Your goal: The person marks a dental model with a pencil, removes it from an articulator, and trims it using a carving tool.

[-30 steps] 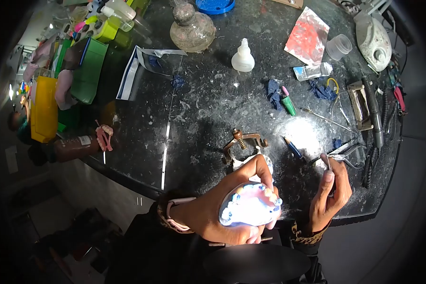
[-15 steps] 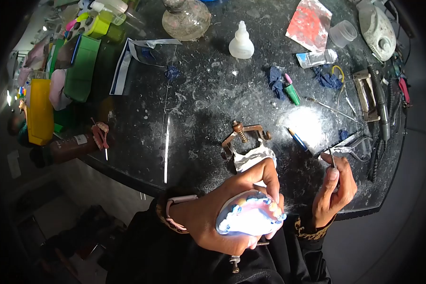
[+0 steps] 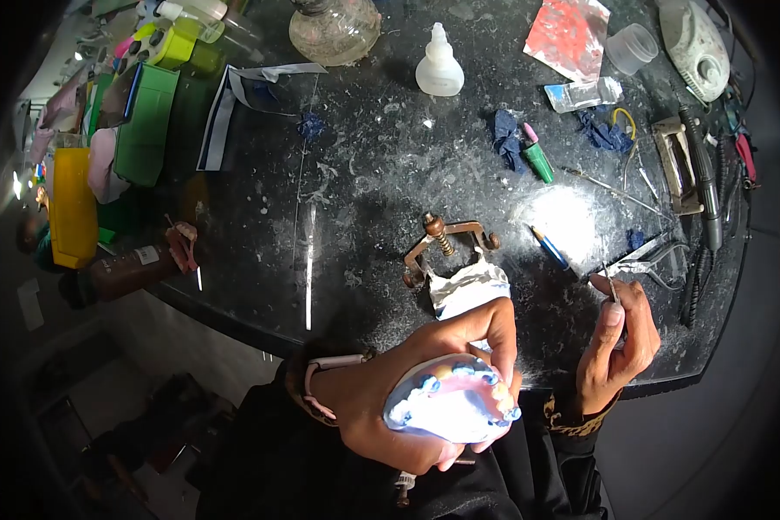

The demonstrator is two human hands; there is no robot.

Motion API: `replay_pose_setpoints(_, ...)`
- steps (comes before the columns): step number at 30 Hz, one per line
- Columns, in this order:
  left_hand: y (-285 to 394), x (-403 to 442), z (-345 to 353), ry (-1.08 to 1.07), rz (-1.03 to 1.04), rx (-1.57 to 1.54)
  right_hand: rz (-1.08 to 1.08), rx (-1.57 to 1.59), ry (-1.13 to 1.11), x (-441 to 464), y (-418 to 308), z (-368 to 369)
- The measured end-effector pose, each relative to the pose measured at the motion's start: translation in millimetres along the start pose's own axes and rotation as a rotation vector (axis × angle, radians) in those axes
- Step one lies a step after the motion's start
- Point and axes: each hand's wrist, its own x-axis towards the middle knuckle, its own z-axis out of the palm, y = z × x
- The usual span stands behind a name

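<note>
In the head view, my left hand (image 3: 366, 406) is wrapped around a pale dental cast (image 3: 446, 416). Its teeth face up, several carrying blue wax, with a pink area inside the arch. Beyond my fingers rises a brown metal articulator frame (image 3: 466, 229) with a spring screw, white plaster (image 3: 470, 286) attached to it; how it joins the cast is hidden by my hand. A metal screw (image 3: 404, 490) sticks out below. To the right, my right hand (image 3: 620, 347) pinches a thin metal instrument (image 3: 613, 284), apart from the cast.
Pliers (image 3: 660, 267), a blue pencil (image 3: 549, 248) and a green-and-pink marker (image 3: 537, 159) lie ahead. Crumpled blue wax (image 3: 506, 139), a white dropper bottle (image 3: 440, 69) and a glass burner (image 3: 334, 35) stand farther back. A denture piece (image 3: 182, 247) sits left, near green bins (image 3: 147, 126).
The cast has shifted slightly left and tipped a little in my left hand. My right hand has moved slightly right, still pinching the instrument. The view has shifted slightly.
</note>
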Motion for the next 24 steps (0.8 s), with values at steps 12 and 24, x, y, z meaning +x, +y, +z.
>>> replay_pose_setpoints(12, -2.8, -2.2, 0.4, 0.044, 0.030, 0.113, 0.008, -0.014, 0.012, 0.0, -0.5, 0.9)
replay_pose_setpoints(24, -6.1, -3.7, -1.2, 0.068, 0.056, 0.205, -0.012, -0.018, 0.003, 0.2, 2.1, 1.0)
